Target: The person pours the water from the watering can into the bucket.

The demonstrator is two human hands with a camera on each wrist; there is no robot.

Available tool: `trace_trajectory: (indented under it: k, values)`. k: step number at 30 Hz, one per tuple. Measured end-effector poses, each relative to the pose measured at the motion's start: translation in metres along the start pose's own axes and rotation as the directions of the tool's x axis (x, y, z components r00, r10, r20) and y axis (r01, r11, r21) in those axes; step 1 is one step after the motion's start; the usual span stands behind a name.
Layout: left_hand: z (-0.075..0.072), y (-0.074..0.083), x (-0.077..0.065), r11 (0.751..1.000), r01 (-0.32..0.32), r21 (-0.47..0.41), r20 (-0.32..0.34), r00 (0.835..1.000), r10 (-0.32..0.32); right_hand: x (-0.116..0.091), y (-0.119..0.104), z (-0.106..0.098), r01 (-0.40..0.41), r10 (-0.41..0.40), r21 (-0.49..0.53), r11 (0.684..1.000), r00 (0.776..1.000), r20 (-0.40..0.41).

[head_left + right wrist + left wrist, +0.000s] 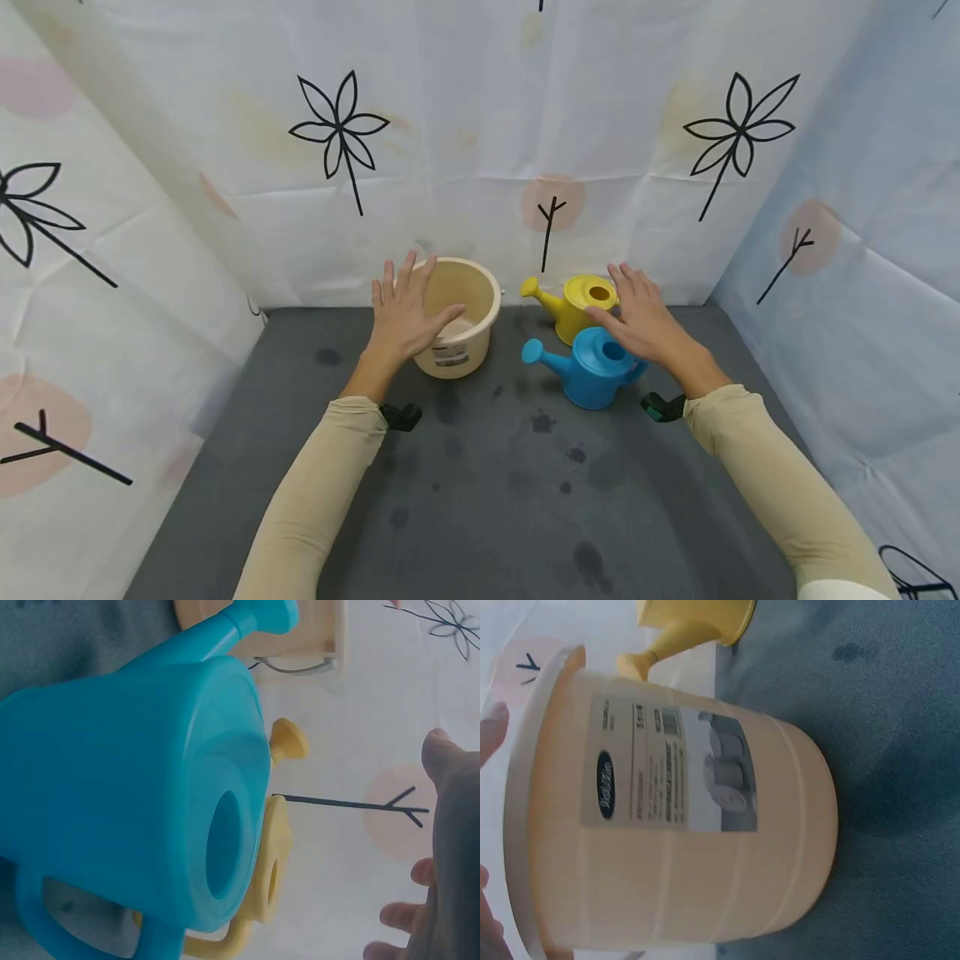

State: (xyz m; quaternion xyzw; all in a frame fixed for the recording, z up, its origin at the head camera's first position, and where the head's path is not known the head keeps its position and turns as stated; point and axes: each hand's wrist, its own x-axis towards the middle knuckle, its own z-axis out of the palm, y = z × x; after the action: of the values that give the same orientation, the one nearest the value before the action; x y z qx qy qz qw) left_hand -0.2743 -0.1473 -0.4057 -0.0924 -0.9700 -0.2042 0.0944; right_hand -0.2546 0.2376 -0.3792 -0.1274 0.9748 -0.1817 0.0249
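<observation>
A cream plastic bucket (459, 350) with a label (671, 765) stands near the back wall. My left hand (405, 315) is spread over its left side, fingers apart, gripping nothing. To the right, a yellow watering can (573, 317) stands behind a blue watering can (592, 379), both spouts pointing left. My right hand (637, 315) hovers with extended fingers above their right side and covers part of the yellow can's handle end. In the right wrist view the blue can (112, 780) fills the left, and the right hand's thumb (442, 754) is apart from it.
A dark grey tabletop (480, 508) with several damp-looking spots lies under everything. White printed cloth (465, 108) hangs along the back and both sides. A dark wrist camera (401, 417) sits at the left wrist, another (663, 407) at the right.
</observation>
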Motion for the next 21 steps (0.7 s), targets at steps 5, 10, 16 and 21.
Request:
trace_trajectory:
  k: [5,10,16,21]
  values:
    - [0.002,-0.008,-0.002,0.997,0.001,-0.079,-0.016,1.0,-0.002,-0.008,0.007,0.001,0.013,-0.014,0.108,0.994,1.0,0.008]
    - [0.006,-0.015,-0.004,0.996,-0.014,-0.093,-0.035,0.999,0.01,-0.015,0.02,0.009,0.01,-0.015,0.191,0.982,1.0,0.024]
    - [0.01,-0.023,-0.005,0.991,-0.023,-0.135,-0.036,0.999,0.019,-0.026,0.031,0.022,-0.017,0.009,0.25,0.968,0.999,0.033]
    - [0.012,-0.03,-0.001,0.979,-0.046,-0.197,-0.06,0.998,0.034,-0.033,0.037,0.03,-0.019,0.018,0.29,0.957,1.0,0.008]
